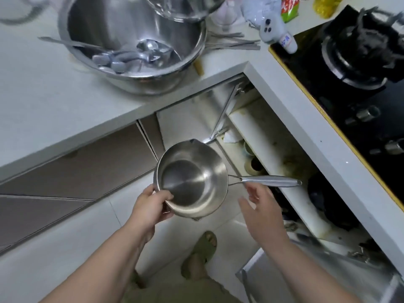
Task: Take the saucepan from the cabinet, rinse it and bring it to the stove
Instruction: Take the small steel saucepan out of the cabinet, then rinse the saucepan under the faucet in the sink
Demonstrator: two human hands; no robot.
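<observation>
L hand (pixel 150 205) out in front, forearm bare, reaching up from lower left; thumb hooked over the near rim of the saucepan (pixel 190 182), fingers wrapped under its wall, gripping it w/ the mouth tilted toward the camera. R hand (pixel 259 207) just beside it on the right, palm turned inward, fingers spread and loose, holding nothing; fingertips (pixel 251 190) sit just under the base of the pan's handle, contact unclear. R forearm bare, comes in from lower right.

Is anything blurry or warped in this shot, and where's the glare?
Head view: wide-angle bending curves the countertop edges; the stove burner and bottles up top smear with motion blur; the saucepan in the left hand stays fairly sharp, with soft glare inside the big steel pot.
</observation>
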